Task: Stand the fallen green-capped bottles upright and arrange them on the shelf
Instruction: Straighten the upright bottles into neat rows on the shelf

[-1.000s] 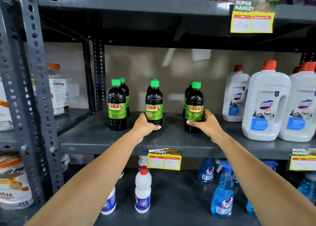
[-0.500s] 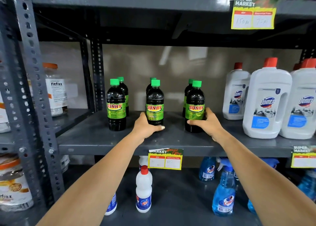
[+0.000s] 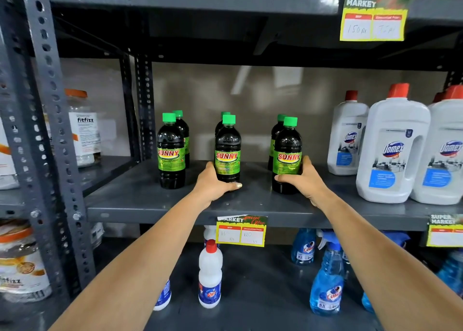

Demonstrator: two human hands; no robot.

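Your left hand (image 3: pixel 215 184) had its fingers (image 3: pixel 235 185) curled around the base of the middle front bottle (image 3: pixel 227 152); your right hand (image 3: pixel 304 180) wrapped the lower body of the right front bottle (image 3: pixel 286 155), thumb across the label. Both stood upright on the shelf (image 3: pixel 140 198). Risk, as judged: gripped that low, a quick shove could tip a bottle back into the one (image 3: pixel 277 135) close behind it, or nudge it over the front lip. The left front bottle (image 3: pixel 170 152) stood apart, untouched. All the bottles held dark liquid to the neck, green caps on. White jugs (image 3: pixel 393 145) stood near on the right.
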